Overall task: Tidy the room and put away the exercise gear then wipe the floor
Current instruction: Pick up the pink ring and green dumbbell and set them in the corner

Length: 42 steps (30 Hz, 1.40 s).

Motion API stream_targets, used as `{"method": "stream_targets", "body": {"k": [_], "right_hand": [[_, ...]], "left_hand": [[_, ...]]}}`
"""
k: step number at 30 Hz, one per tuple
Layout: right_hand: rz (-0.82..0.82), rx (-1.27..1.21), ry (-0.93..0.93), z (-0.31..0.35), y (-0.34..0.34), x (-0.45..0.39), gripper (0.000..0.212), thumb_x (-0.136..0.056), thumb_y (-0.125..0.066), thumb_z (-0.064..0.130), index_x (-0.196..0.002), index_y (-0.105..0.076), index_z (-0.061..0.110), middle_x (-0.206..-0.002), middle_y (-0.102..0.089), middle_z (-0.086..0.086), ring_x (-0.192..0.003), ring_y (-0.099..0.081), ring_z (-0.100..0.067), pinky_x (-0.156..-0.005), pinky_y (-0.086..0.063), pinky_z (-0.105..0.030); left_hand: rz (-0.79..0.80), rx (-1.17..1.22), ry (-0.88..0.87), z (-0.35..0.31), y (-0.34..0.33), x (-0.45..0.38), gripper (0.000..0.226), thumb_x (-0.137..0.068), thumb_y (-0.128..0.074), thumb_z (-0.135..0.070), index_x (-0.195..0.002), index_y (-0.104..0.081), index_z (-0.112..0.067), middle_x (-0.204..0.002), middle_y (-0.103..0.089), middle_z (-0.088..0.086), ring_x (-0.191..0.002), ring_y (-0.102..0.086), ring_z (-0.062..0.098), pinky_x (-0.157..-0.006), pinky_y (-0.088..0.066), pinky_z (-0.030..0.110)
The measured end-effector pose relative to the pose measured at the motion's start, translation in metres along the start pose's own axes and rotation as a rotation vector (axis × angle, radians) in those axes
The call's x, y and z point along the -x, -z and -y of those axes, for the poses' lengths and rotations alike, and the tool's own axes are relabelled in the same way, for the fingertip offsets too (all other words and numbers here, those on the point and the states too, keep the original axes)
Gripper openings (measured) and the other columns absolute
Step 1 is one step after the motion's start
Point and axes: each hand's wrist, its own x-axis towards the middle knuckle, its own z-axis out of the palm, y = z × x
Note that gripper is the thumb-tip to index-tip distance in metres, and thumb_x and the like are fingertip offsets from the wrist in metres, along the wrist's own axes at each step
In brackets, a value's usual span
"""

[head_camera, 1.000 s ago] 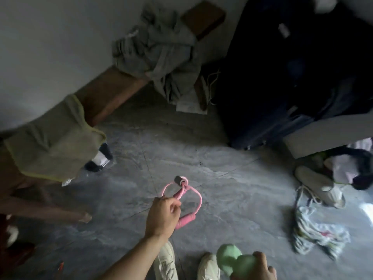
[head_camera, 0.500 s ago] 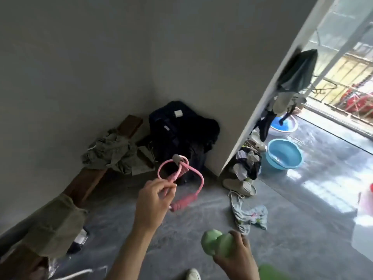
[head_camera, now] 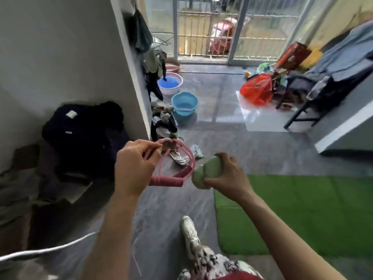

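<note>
My left hand [head_camera: 135, 168] grips a coiled pink skipping rope [head_camera: 173, 174] at chest height; one pink handle sticks out to the right of the fist and the loops hang beyond it. My right hand [head_camera: 228, 174] holds a pale green dumbbell [head_camera: 205, 171], fingers curled round its middle, its end almost touching the rope handle. A green exercise mat [head_camera: 302, 215] lies flat on the grey floor at the lower right, under my right forearm.
A dark pile of bags and clothes [head_camera: 84, 134] sits against the wall at left. Two blue basins [head_camera: 184, 103] stand past the wall corner, with clothes and shoes [head_camera: 179, 156] scattered nearby. A red bag [head_camera: 256, 89] and a loaded chair [head_camera: 314, 91] stand at right.
The view has swung up and to the right, from the bench corner to the open room and balcony door. Both hands rose and came closer together, still holding the rope and dumbbell.
</note>
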Motion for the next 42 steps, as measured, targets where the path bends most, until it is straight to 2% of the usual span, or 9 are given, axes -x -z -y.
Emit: {"method": "stream_targets", "body": {"k": [4, 8, 12, 19, 25, 29, 35, 39, 42], "right_hand": [[-0.007, 0.062, -0.059, -0.035, 0.042, 0.052, 0.083, -0.053, -0.073, 0.050, -0.128, -0.043, 0.033, -0.112, -0.051, -0.001, -0.095, -0.058, -0.023, -0.083, -0.053, -0.038], [-0.070, 0.081, -0.119, -0.077, 0.086, 0.104, 0.080, -0.053, -0.071, 0.052, -0.126, -0.043, 0.035, -0.112, -0.051, 0.003, -0.096, -0.058, -0.020, -0.081, -0.053, -0.035], [-0.179, 0.054, -0.189, -0.129, 0.130, 0.159, 0.080, -0.049, -0.065, 0.058, -0.123, -0.041, 0.040, -0.109, -0.048, 0.006, -0.093, -0.059, -0.019, -0.078, -0.054, -0.036], [-0.454, 0.014, -0.328, -0.249, 0.234, 0.297, 0.083, -0.054, -0.069, 0.057, -0.128, -0.035, 0.044, -0.110, -0.040, 0.010, -0.090, -0.056, -0.014, -0.075, -0.055, -0.035], [-0.654, 0.037, -0.485, -0.361, 0.330, 0.409, 0.085, -0.052, -0.067, 0.062, -0.128, -0.036, 0.043, -0.108, -0.036, 0.010, -0.088, -0.052, -0.013, -0.071, -0.045, -0.028], [-0.802, 0.089, -0.623, -0.420, 0.380, 0.475, 0.089, -0.044, -0.056, 0.070, -0.126, -0.039, 0.042, -0.106, -0.035, 0.009, -0.089, -0.052, -0.016, -0.070, -0.044, -0.029], [-0.925, 0.055, -0.784, -0.491, 0.440, 0.535, 0.085, -0.050, -0.072, 0.063, -0.125, -0.038, 0.043, -0.108, -0.033, 0.010, -0.089, -0.051, -0.014, -0.075, -0.047, -0.031], [-0.992, -0.079, -0.867, -0.547, 0.471, 0.550, 0.076, -0.052, -0.077, 0.056, -0.116, -0.038, 0.049, -0.107, -0.036, 0.013, -0.088, -0.054, -0.010, -0.075, -0.052, -0.034], [-1.006, -0.161, -0.883, -0.598, 0.501, 0.545, 0.071, -0.053, -0.080, 0.051, -0.112, -0.040, 0.050, -0.106, -0.037, 0.016, -0.090, -0.053, -0.008, -0.078, -0.055, -0.038]], "left_hand": [[0.121, 0.085, -0.033, -0.049, -0.033, 0.035, 0.012, -0.077, -0.073, -0.023, -0.088, -0.077, -0.027, -0.087, -0.071, -0.008, -0.084, -0.061, 0.009, -0.082, -0.051, 0.033], [0.263, 0.078, -0.166, -0.114, -0.075, 0.067, 0.012, -0.077, -0.071, -0.032, -0.086, -0.077, -0.028, -0.085, -0.067, -0.013, -0.082, -0.061, 0.007, -0.074, -0.047, 0.019], [0.437, 0.069, -0.295, -0.180, -0.122, 0.103, 0.008, -0.082, -0.069, -0.032, -0.086, -0.075, -0.030, -0.085, -0.067, -0.014, -0.084, -0.061, 0.012, -0.072, -0.050, 0.029], [0.396, -0.038, -0.688, -0.337, -0.224, 0.217, 0.014, -0.082, -0.061, -0.036, -0.084, -0.074, -0.032, -0.088, -0.071, -0.017, -0.080, -0.063, 0.010, -0.058, -0.049, 0.026], [0.469, 0.114, -0.797, -0.479, -0.323, 0.321, 0.009, -0.085, -0.066, -0.034, -0.087, -0.075, -0.034, -0.089, -0.073, -0.015, -0.075, -0.067, 0.010, -0.059, -0.052, 0.026], [0.549, 0.220, -0.921, -0.561, -0.374, 0.376, 0.007, -0.082, -0.072, -0.024, -0.087, -0.076, -0.025, -0.084, -0.074, -0.006, -0.070, -0.066, 0.013, -0.056, -0.053, 0.029], [0.708, 0.283, -1.009, -0.657, -0.456, 0.442, 0.032, -0.081, -0.048, -0.053, -0.087, -0.073, -0.036, -0.080, -0.069, -0.015, -0.074, -0.063, 0.010, -0.060, -0.052, 0.033], [0.756, 0.255, -1.075, -0.708, -0.506, 0.468, 0.010, -0.082, -0.064, -0.038, -0.085, -0.074, -0.037, -0.077, -0.068, -0.015, -0.073, -0.060, 0.011, -0.056, -0.045, 0.027], [0.797, 0.245, -1.055, -0.747, -0.554, 0.473, 0.008, -0.082, -0.067, -0.037, -0.085, -0.074, -0.038, -0.080, -0.070, -0.014, -0.075, -0.056, 0.009, -0.058, -0.039, 0.026]]}}
